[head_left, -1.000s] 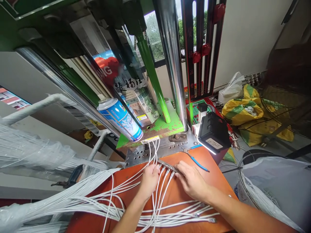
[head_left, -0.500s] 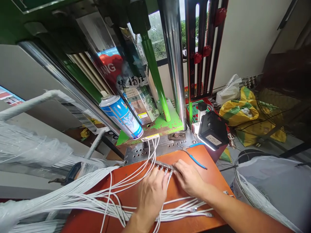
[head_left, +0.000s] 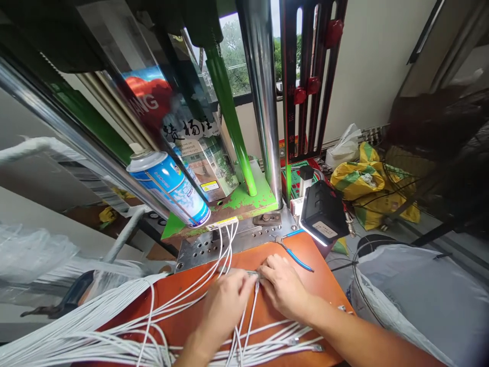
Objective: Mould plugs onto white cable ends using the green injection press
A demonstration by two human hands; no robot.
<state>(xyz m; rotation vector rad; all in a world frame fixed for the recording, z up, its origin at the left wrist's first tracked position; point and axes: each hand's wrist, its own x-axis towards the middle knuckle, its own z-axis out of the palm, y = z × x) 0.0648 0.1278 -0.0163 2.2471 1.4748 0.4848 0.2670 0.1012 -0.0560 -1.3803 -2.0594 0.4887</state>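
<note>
A: Where's the metal bar (head_left: 253, 273)?
B: Btwn the 2 hands, just above the orange tabletop (head_left: 317, 288), near the machine's holed steel plate (head_left: 198, 250). Mostly hidden by fingers.

A: State of R. hand (head_left: 284, 290)?
B: Fingers curled, gripping the bar's R. end; knuckles up, forearm entering from lower R.

A: And L. hand (head_left: 226, 300)?
B: Fingers bent at the bar, slightly blurred; can't tell whether they pinch the bar or the cable ends.

A: Cables?
B: White cables (head_left: 250, 316), incl. 1 w/ a clear plug (head_left: 256, 286) at the bar's lower edge, btwn the hands. Others lie across the tabletop, w/ loose plugs (head_left: 317, 348) at lower R. A thick bundle (head_left: 91, 311) comes in from the L. Several more hang from the front edge of the green base (head_left: 260, 196).

A: Nearby items?
B: Blue-handled pliers (head_left: 300, 260), jaws spread, beyond the R. hand, partly on the steel plate. Spray can (head_left: 170, 186), tilted, at the base's L. side. Black box (head_left: 324, 209) past the tabletop's far R. corner, w/ a lit strip along its lower edge.
</note>
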